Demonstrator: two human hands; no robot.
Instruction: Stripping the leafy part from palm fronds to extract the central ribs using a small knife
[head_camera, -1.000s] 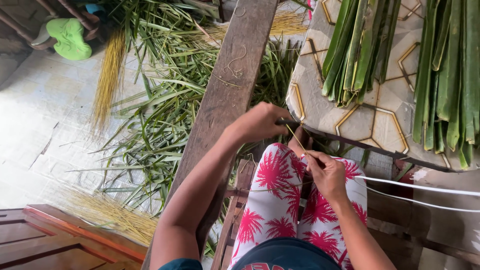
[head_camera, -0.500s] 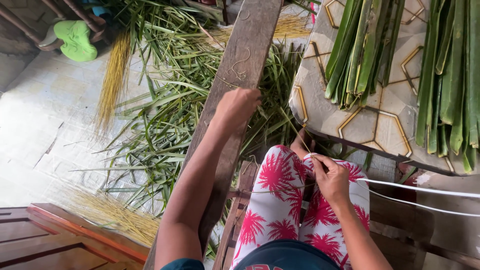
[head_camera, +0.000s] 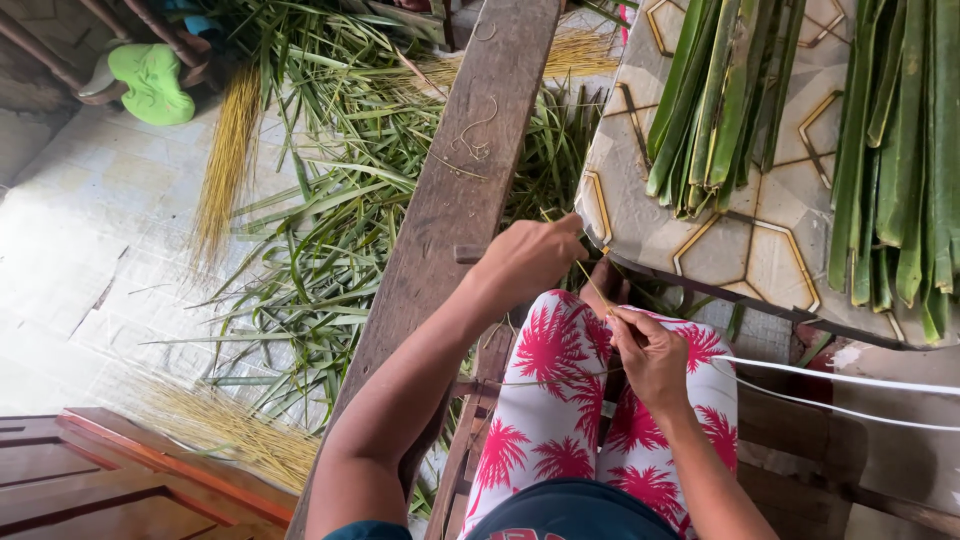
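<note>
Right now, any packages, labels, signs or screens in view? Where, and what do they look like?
None in view: no package, label, sign or screen.
Nearest to print: patterned tabletop, upper right, beige with gold hexagon lines, under green leaf strips.

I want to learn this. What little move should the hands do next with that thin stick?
Probably draw the left hand away along the thin yellow midrib again: the right hand pinches its lower end at the knees, and the left hand grips it higher up.
</note>
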